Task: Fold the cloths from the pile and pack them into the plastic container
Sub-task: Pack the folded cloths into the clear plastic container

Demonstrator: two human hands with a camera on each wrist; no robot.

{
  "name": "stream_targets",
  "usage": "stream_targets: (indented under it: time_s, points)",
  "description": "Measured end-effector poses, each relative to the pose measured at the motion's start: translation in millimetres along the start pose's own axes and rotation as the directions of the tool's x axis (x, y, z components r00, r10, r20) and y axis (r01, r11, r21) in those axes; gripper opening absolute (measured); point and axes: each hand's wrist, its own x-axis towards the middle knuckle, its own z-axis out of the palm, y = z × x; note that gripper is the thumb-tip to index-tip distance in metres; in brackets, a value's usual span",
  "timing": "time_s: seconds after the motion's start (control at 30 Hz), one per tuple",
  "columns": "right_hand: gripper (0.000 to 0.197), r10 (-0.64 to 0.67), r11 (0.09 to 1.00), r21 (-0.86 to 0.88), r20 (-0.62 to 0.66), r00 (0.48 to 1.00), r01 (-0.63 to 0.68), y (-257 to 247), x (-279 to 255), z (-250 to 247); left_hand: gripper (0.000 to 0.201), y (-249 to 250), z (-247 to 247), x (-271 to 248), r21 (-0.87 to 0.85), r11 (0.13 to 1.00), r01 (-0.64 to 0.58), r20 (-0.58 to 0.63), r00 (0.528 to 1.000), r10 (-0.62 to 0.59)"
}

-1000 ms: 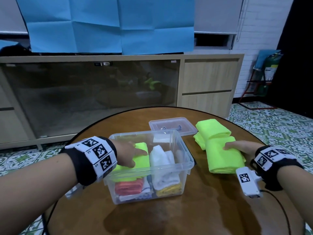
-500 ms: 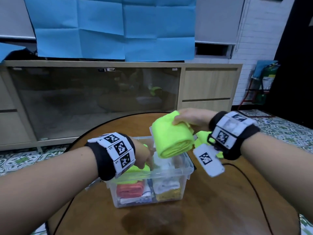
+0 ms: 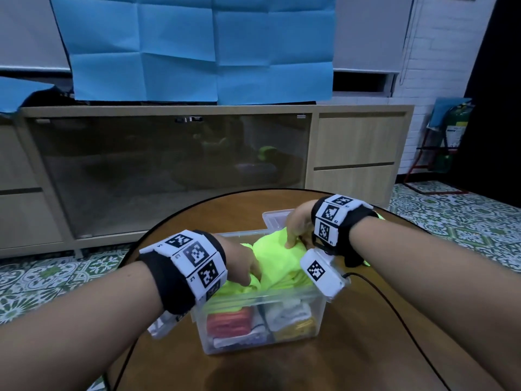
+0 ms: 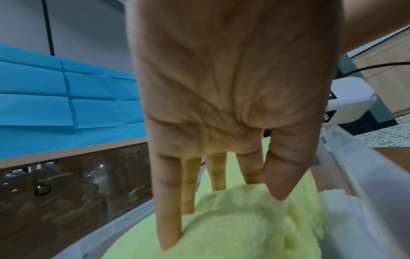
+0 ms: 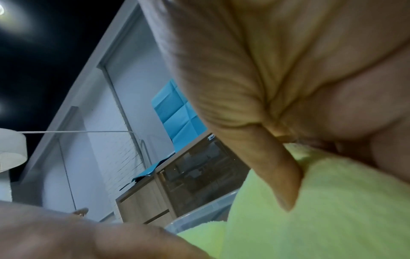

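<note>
You are pressing a fluffy neon-yellow cloth (image 3: 277, 259) into the clear plastic container (image 3: 262, 328) on the round wooden desk (image 3: 352, 359); it is bunched, so its long axis cannot be told. Your left hand (image 3: 239, 263) is pushing down with straight fingers (image 4: 168, 201). Your right hand (image 3: 298, 227) is pinching its upper fold. Beneath are lying folded orange (image 3: 228, 323), white (image 3: 290, 311) and yellow (image 3: 296, 328) cloths.

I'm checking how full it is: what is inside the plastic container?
The plastic container holds neon yellow cloths on top, with orange, white and yellow folded cloths showing through its front wall. Anything deeper is covered.
</note>
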Motion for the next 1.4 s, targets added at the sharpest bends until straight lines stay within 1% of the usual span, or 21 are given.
stream_targets:
  time_s: [0.07, 0.13, 0.2, 0.27, 0.3, 0.33, 0.4, 0.43, 0.5, 0.57, 0.63, 0.7, 0.8, 0.97, 1.07, 1.2, 1.3, 1.4]
  points:
    - [0.036, -0.028, 0.995, -0.093, -0.002, 1.000, 0.028, -2.4, 6.9, 1.9, 0.044, -3.5, 3.2, -1.0, -0.030, 1.000, 0.000, -0.026, 1.000, 0.000]
    - [0.037, 0.000, 0.993, -0.117, 0.027, 1.000, 0.003, -6.3, 9.3, 6.1, 0.044, -7.3, 5.2, -4.6, -0.067, 0.998, -0.013, -0.048, 0.999, 0.010]
    - [0.038, -0.026, 0.982, -0.189, -0.026, 0.999, 0.021, -7.1, 16.9, 12.6, 0.046, -10.9, 6.5, -9.8, -0.085, 0.996, -0.025, -0.076, 0.997, 0.018]
    - [0.023, -0.083, 0.955, -0.293, -0.111, 0.990, 0.047, -9.8, 19.3, 21.6, 0.049, -15.2, 9.6, -15.0, -0.086, 0.996, -0.017, -0.102, 0.995, 0.009]
    - [0.020, -0.108, 0.939, -0.339, -0.114, 0.988, 0.063, -12.5, 16.0, 25.0, 0.051, -18.4, 12.3, -16.5, -0.080, 0.997, -0.004, -0.115, 0.993, -0.005]
    - [0.022, -0.142, 0.920, -0.382, -0.108, 0.984, 0.091, -13.9, 14.1, 27.5, 0.054, -21.6, 15.5, -18.0, -0.071, 0.997, 0.013, -0.127, 0.992, -0.022]
    - [0.043, -0.224, 0.857, -0.490, -0.082, 0.971, 0.157, -14.0, 6.6, 27.4, 0.058, -28.2, 22.4, -20.4, -0.075, 0.996, 0.038, -0.157, 0.986, -0.049]
    - [0.048, -0.279, 0.824, -0.532, -0.080, 0.957, 0.196, -13.4, -0.3, 26.8, 0.056, -30.4, 25.0, -21.2, -0.090, 0.995, 0.036, -0.177, 0.983, -0.052]
    - [0.044, -0.383, 0.804, -0.526, -0.102, 0.918, 0.277, -9.3, -11.2, 27.5, 0.050, -33.1, 28.1, -21.4, -0.116, 0.993, 0.015, -0.233, 0.972, -0.042]
    - [0.046, -0.427, 0.830, -0.439, -0.105, 0.898, 0.343, -0.9, -15.3, 32.1, 0.049, -33.5, 28.8, -18.2, -0.127, 0.992, 0.017, -0.273, 0.961, -0.051]
    - [0.058, -0.425, 0.838, -0.407, -0.069, 0.902, 0.364, 6.7, -16.3, 38.8, 0.055, -31.6, 28.0, -12.9, -0.122, 0.992, 0.041, -0.254, 0.965, -0.071]
    - [0.067, -0.404, 0.828, -0.433, -0.020, 0.914, 0.356, 11.3, -13.9, 46.8, 0.060, -27.4, 25.2, -7.5, -0.099, 0.993, 0.057, -0.199, 0.977, -0.076]
    - [0.069, -0.391, 0.826, -0.443, -0.006, 0.921, 0.348, 14.7, -10.1, 52.5, 0.061, -21.4, 17.7, -4.9, -0.078, 0.996, 0.043, -0.162, 0.985, -0.055]
    - [0.072, -0.332, 0.850, -0.427, 0.023, 0.943, 0.309, 28.8, -19.4, 51.9, 0.063, -11.9, 9.6, 0.0, -0.086, 0.996, -0.014, -0.129, 0.992, 0.003]
    - [0.078, -0.292, 0.873, -0.401, 0.025, 0.956, 0.277, 40.4, -24.2, 53.8, 0.067, 3.6, 3.4, 4.7, -0.055, 0.998, -0.033, -0.135, 0.991, 0.025]
    - [0.084, -0.260, 0.889, -0.389, 0.008, 0.966, 0.243, 47.8, -25.8, 54.0, 0.072, 14.0, -6.2, 12.8, 0.046, 0.999, 0.010, -0.117, 0.993, -0.005]
    - [0.083, -0.253, 0.896, -0.371, 0.027, 0.967, 0.244, 49.9, -22.6, 51.9, 0.073, 5.7, -11.1, 20.7, 0.005, 1.000, 0.023, -0.054, 0.998, -0.023]
    - [0.083, -0.241, 0.890, -0.396, 0.013, 0.970, 0.226, 50.2, -14.1, 46.0, 0.073, -6.4, -16.6, 36.9, -0.003, 0.999, 0.041, -0.017, 0.999, -0.041]
